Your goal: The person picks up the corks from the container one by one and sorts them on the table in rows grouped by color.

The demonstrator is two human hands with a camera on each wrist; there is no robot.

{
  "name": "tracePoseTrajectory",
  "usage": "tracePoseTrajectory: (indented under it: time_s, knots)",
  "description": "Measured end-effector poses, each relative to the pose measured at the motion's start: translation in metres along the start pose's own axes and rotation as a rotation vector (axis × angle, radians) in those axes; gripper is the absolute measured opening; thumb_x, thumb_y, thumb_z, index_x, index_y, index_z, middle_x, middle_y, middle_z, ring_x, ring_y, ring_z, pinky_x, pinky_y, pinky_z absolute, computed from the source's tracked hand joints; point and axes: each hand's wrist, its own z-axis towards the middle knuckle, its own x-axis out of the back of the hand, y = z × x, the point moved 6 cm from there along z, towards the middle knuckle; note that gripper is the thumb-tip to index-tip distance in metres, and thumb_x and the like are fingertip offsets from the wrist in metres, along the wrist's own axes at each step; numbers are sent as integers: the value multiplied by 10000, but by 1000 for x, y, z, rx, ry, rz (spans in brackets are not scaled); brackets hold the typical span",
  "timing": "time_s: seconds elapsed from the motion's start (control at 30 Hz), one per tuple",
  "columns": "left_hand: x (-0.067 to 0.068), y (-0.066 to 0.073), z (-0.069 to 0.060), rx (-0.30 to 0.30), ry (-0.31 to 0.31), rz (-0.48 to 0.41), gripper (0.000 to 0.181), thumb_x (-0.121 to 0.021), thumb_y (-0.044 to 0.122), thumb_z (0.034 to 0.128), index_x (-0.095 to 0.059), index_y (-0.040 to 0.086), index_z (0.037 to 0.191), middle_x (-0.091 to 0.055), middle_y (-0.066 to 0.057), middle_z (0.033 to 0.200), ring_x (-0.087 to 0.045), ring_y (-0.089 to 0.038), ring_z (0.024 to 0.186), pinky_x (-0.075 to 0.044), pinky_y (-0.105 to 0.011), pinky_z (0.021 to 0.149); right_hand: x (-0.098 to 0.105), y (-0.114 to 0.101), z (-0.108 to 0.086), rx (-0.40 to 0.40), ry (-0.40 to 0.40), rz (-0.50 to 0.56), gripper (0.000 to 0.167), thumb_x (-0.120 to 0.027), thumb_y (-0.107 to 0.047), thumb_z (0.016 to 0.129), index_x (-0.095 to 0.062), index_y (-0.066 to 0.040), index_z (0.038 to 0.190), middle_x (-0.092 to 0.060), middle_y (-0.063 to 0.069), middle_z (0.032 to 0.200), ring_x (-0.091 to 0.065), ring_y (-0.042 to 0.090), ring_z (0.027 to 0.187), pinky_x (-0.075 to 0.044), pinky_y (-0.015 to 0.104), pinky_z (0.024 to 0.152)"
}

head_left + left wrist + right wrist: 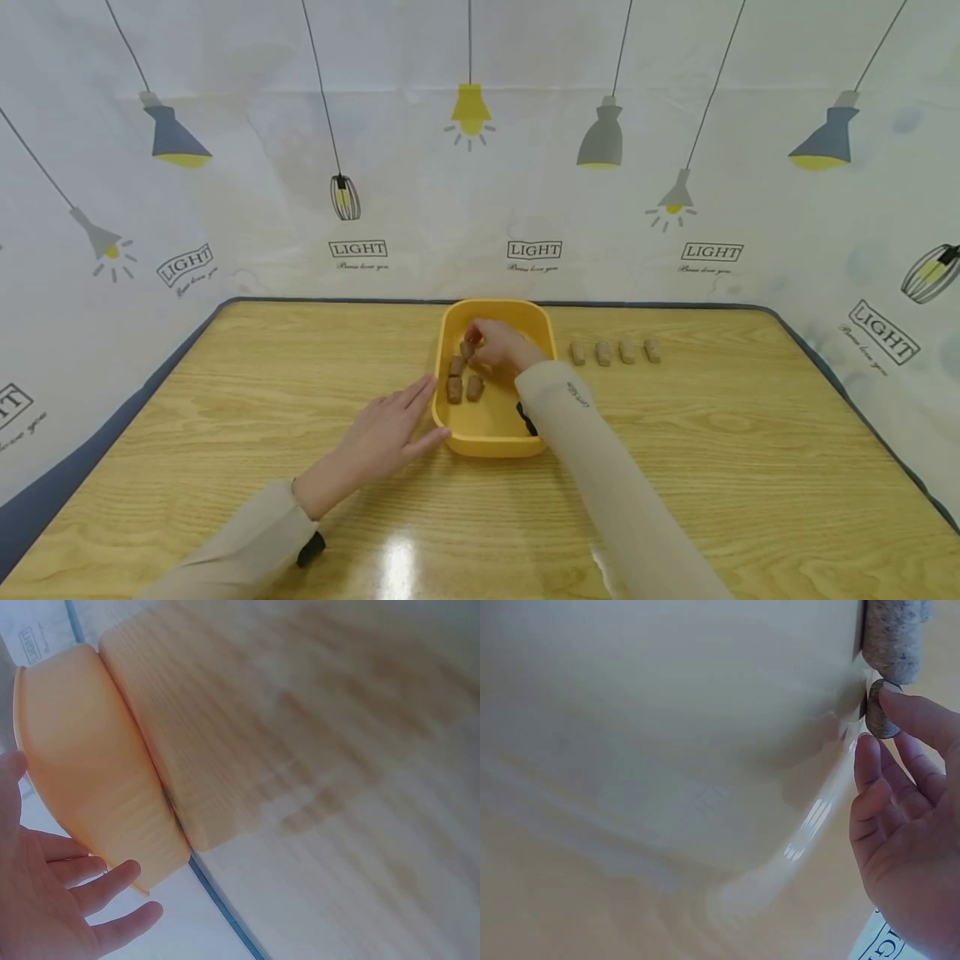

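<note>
A yellow plastic bin (497, 447) stands on the table, several brown tapered cork stoppers (475, 388) inside along its left side. My right hand (501, 346) reaches into its far part and pinches one cork stopper (883, 712) between thumb and fingers. Right beside that one, another cork stopper (892, 645) shows in the right wrist view. With its fingers extended, my left hand (382, 433) touches the bin's left rim; the left wrist view shows these fingers beside the bin's outer wall (90, 750). The right forearm hides part of the bin's right side.
Right of the bin, several more cork stoppers (603, 353) stand in a row on the wooden table (300, 358). Behind the table's dark far edge hangs a pale backdrop (420, 192) printed with lamps.
</note>
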Motion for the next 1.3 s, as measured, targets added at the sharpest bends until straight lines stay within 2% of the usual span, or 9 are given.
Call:
tracePoseTrajectory:
  time_s: [0.3,0.53,0.67,0.83,1.13,1.3]
  knots:
    - [1,1,0,-14,22,-10,698,-406,506,887,-300,8,1365,-319,-137,1373,-416,-306,1147,-363,-497,856,11,-7,-1,53,-6,-58,289,-656,-51,758,-554,-47,1028,-555,50,989,-497,182,896,-398,280,821]
    - [1,1,0,-13,11,2,714,-391,528,882,-305,8,1363,-316,-130,1377,-430,-305,1133,-364,-497,854,27,-22,-7,142,-18,-76,356,-654,-68,762,-553,0,1096,-565,102,1048,-503,228,995,-367,297,875]
    - [0,1,0,-17,10,3,708,-396,524,883,-309,9,1361,-316,-129,1376,-436,-306,1127,-366,-495,851,35,-26,-11,154,-29,-63,384,-651,-75,774,-546,-6,1138,-564,104,1075,-496,223,1018,-362,300,885]
    - [0,1,1,-14,8,0,714,-389,526,884,-301,3,1363,-312,-134,1378,-429,-311,1133,-361,-504,853,50,-30,-18,194,-7,-86,355,-659,-92,772,-574,-29,1112,-581,91,1054,-501,232,1019,-373,310,868]
    - [-1,-1,1,-7,7,2,708,-381,530,885,-300,18,1367,-311,-129,1379,-430,-312,1131,-366,-502,849,61,-22,-30,180,-9,-93,317,-655,-132,790,-583,-79,1094,-567,54,1065,-488,208,1018,-374,320,876]
    - [-1,0,1,-4,12,1,709,-388,527,884,-304,13,1365,-320,-137,1373,-431,-316,1130,-365,-508,848,67,-17,-39,237,8,-113,311,-651,-132,792,-586,-58,1088,-579,64,1049,-505,224,997,-409,321,825]
